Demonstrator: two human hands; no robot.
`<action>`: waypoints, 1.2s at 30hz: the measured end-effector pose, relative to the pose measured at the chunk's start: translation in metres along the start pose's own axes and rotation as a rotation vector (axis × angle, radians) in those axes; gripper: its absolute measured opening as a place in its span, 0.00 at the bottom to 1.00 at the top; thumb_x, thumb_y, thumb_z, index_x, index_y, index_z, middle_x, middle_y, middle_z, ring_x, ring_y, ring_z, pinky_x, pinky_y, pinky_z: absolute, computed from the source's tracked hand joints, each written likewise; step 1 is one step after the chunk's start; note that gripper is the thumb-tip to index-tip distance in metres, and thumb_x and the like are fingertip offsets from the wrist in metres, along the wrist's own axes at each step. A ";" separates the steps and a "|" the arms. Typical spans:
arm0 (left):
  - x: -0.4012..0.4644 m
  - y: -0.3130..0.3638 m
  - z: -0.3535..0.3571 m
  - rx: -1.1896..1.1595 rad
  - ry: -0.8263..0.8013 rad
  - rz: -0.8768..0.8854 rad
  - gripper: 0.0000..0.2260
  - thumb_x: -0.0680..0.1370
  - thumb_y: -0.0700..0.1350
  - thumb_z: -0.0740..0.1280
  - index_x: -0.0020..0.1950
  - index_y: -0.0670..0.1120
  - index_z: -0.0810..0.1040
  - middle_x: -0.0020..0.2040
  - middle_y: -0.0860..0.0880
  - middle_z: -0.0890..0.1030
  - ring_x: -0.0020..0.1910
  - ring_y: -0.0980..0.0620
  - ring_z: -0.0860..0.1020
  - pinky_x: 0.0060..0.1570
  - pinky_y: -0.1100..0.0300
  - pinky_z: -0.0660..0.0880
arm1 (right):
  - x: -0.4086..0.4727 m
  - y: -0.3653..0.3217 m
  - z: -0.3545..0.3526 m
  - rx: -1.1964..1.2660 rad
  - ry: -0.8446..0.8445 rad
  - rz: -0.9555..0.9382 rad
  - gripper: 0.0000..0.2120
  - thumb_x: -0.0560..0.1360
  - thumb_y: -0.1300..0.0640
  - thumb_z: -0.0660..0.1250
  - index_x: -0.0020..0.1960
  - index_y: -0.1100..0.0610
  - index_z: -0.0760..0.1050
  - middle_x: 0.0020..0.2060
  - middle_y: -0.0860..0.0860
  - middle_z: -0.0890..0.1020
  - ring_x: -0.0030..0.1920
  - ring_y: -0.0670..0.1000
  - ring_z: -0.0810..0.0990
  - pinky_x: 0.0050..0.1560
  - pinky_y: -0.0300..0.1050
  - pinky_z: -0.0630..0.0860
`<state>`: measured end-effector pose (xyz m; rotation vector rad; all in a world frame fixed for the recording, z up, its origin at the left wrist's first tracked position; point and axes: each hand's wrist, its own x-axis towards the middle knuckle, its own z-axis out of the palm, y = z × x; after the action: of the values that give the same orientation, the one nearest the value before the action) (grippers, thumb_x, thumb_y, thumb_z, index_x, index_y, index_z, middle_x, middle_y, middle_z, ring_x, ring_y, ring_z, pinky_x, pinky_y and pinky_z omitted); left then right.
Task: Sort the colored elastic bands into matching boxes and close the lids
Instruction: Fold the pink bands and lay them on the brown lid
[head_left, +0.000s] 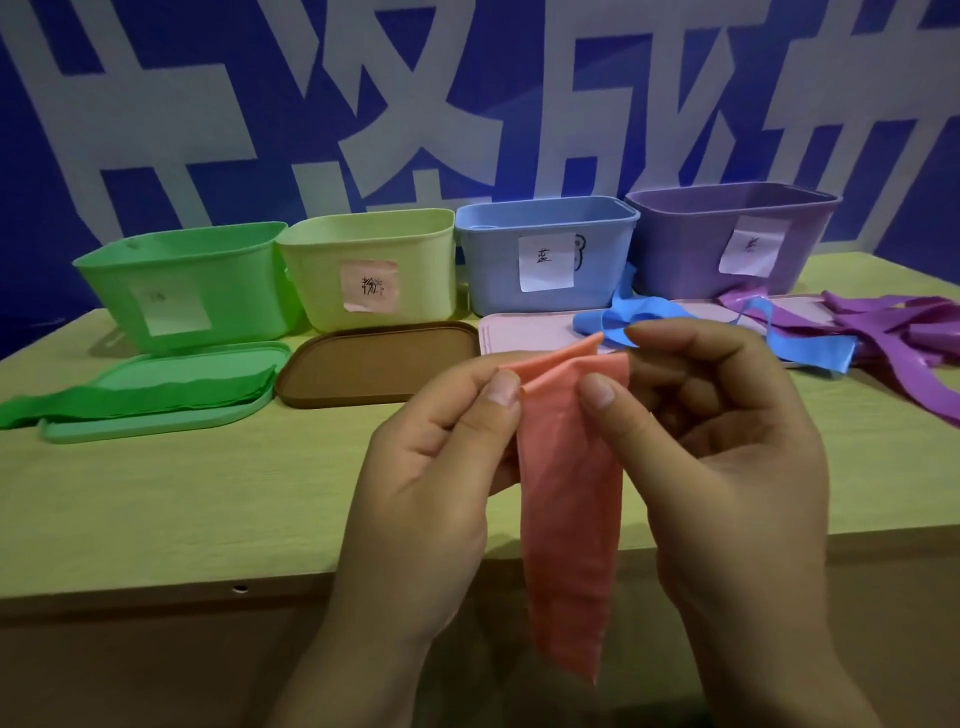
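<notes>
Both hands are up in front of the table edge, working one pink elastic band (569, 488). The left hand (415, 499) pinches its top left corner between thumb and forefinger; the right hand (727, 467) grips the top right edge with curled fingers. The rest of the band hangs straight down between the wrists, below the table edge.

Four open boxes stand in a row at the back of the pale wooden table (182, 493), each with one paper label on its front: a green box (176, 291) at far left, a yellow-green box (369, 270) touching it, a blue box (545, 249) next, and a purple box (727, 239) at far right.

I count three lids lying flat in front of them: a green lid (156, 410), a brown lid (374, 364) and a pale pink lid (524, 332); whether a fourth lies under the purple bands I cannot tell.

One green band (130, 397), folded, lies across the green lid. A blue band (800, 345) sprawls over the pink lid, just beyond the right hand's fingertips. A tangle of purple bands (893, 332) lies at the right, too knotted to count.
</notes>
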<state>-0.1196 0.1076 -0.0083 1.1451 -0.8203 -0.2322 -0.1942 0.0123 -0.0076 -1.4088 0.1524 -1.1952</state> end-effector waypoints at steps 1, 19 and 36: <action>0.000 -0.001 -0.001 0.016 -0.014 0.012 0.09 0.73 0.49 0.65 0.45 0.55 0.85 0.43 0.49 0.85 0.43 0.53 0.83 0.39 0.62 0.77 | 0.000 0.001 0.000 -0.003 0.002 -0.003 0.13 0.64 0.62 0.73 0.43 0.47 0.78 0.39 0.49 0.84 0.40 0.44 0.82 0.40 0.34 0.77; 0.001 -0.002 -0.010 0.198 0.016 0.180 0.09 0.72 0.48 0.66 0.48 0.58 0.83 0.41 0.56 0.85 0.41 0.57 0.83 0.42 0.62 0.79 | -0.001 0.003 0.005 -0.029 -0.040 -0.084 0.13 0.65 0.62 0.72 0.45 0.49 0.76 0.37 0.45 0.83 0.38 0.41 0.81 0.40 0.32 0.75; 0.004 -0.001 -0.013 0.200 0.090 0.254 0.11 0.69 0.37 0.72 0.47 0.51 0.83 0.42 0.56 0.84 0.44 0.56 0.82 0.44 0.62 0.78 | 0.001 0.003 0.001 0.026 -0.052 -0.144 0.13 0.66 0.66 0.71 0.41 0.49 0.76 0.37 0.46 0.82 0.39 0.42 0.80 0.41 0.32 0.75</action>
<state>-0.1080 0.1138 -0.0093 1.2148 -0.9144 0.1134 -0.1913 0.0119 -0.0089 -1.4455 -0.0013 -1.2727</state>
